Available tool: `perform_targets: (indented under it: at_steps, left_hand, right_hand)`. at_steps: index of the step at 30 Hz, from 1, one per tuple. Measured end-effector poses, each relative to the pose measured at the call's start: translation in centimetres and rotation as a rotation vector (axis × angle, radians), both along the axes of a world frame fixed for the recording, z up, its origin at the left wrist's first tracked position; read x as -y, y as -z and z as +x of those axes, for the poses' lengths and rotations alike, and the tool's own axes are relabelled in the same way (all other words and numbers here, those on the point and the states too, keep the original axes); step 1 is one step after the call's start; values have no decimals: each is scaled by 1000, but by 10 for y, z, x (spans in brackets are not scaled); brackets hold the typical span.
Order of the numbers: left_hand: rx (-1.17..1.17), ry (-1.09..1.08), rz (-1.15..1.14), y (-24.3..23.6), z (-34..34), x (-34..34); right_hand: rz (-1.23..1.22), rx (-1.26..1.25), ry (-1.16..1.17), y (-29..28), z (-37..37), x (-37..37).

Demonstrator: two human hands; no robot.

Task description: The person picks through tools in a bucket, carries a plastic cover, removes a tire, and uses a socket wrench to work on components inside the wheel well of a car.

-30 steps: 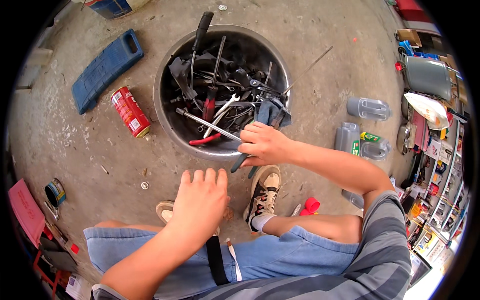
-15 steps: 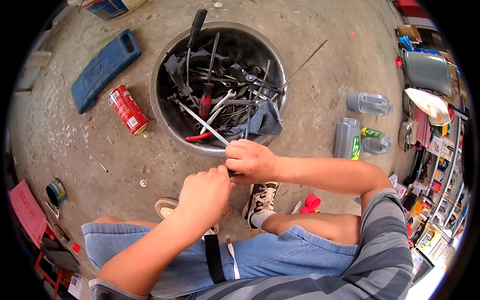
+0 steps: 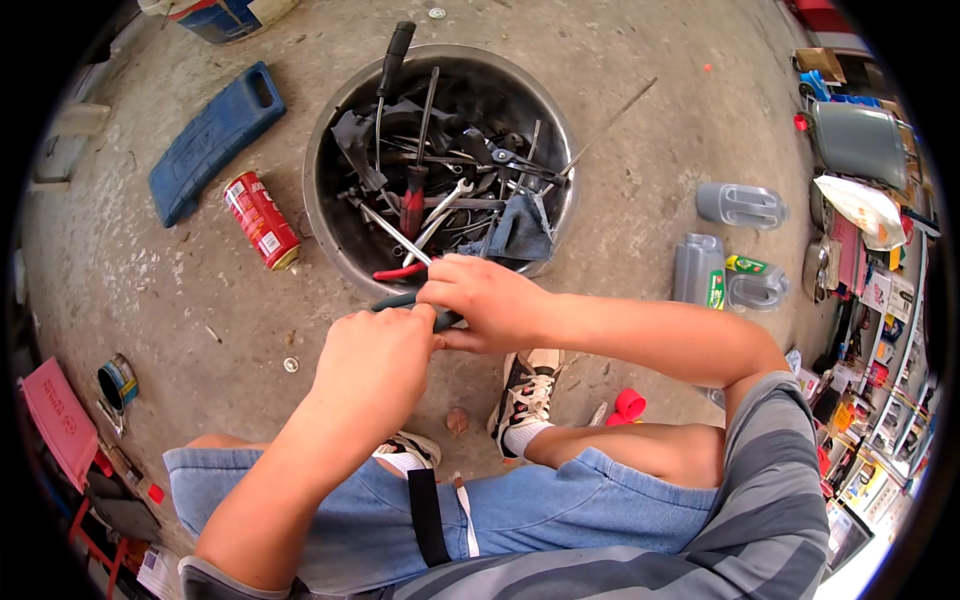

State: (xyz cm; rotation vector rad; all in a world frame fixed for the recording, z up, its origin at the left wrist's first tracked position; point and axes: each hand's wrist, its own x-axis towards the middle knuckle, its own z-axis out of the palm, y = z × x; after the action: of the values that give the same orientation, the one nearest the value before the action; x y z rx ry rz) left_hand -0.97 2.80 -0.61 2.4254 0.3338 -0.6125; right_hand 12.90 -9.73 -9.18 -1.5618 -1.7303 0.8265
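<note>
In the head view, both my hands have shifted up and to the left since half a second ago, the dark-handled tool (image 3: 396, 300) now showing beyond my knuckles. My right hand (image 3: 485, 300) is closed around it; my left hand (image 3: 372, 362) is curled against it, though I can't tell whether it grips. The tool sits between my hands, over the near rim of the metal basin (image 3: 330, 247). A shiny rod (image 3: 396, 233) slants from the basin to my right fingers, contact unclear.
</note>
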Motion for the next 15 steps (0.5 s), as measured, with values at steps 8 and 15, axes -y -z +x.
perform_targets:
  at_steps: [8,15]
  left_hand:
    - [10,42,-24,-9,-5,-17]
    - [-35,114,76,-16,-5,-28]
  right_hand:
    - [-245,37,-127,-15,48,7]
    - [-183,246,99,26,78,13]
